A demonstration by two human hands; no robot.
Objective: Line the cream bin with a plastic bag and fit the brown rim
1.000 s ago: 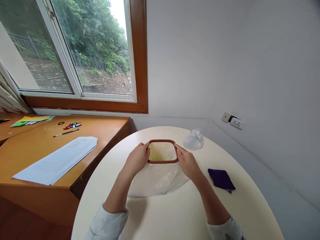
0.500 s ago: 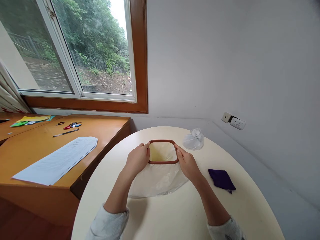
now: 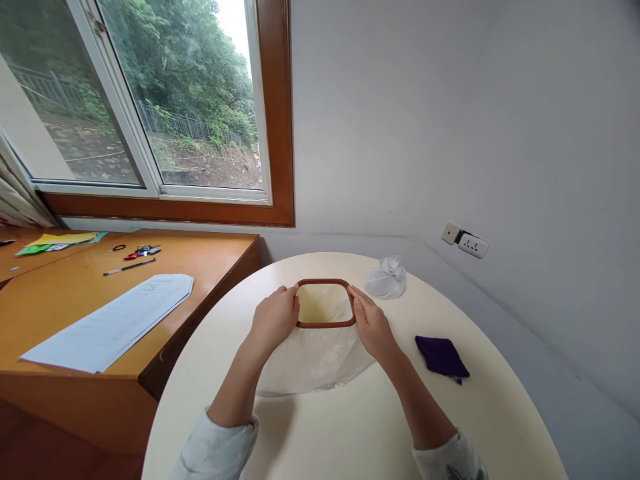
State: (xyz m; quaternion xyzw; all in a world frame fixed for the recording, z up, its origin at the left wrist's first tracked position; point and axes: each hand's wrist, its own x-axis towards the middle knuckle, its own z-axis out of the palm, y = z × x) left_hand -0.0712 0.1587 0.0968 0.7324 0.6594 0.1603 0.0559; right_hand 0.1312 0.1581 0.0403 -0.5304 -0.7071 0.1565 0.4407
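Observation:
A small trash bin with a rounded, brown rectangular rim (image 3: 326, 325) stands on the round table, its opening facing up. A translucent white plastic bag (image 3: 317, 363) lines it and hangs out from under the rim, spreading toward me and hiding the outer walls. Inside, the lining looks yellowish. My left hand (image 3: 274, 317) grips the rim's left side, thumb and fingers closed around it. On the opposite side my right hand (image 3: 371, 321) holds the rim, fingers along its edge.
Behind and to the right sits a knotted white plastic bag (image 3: 387, 281). A folded dark purple cloth (image 3: 442, 355) lies right of my right forearm, on the round cream table (image 3: 350, 433). A wooden desk (image 3: 220, 250) at left bears papers (image 3: 113, 323), a pen (image 3: 130, 267) and scissors (image 3: 143, 251).
The view has shifted very slightly. Both hands keep their places on the rim, and the bin and bag have not visibly moved.

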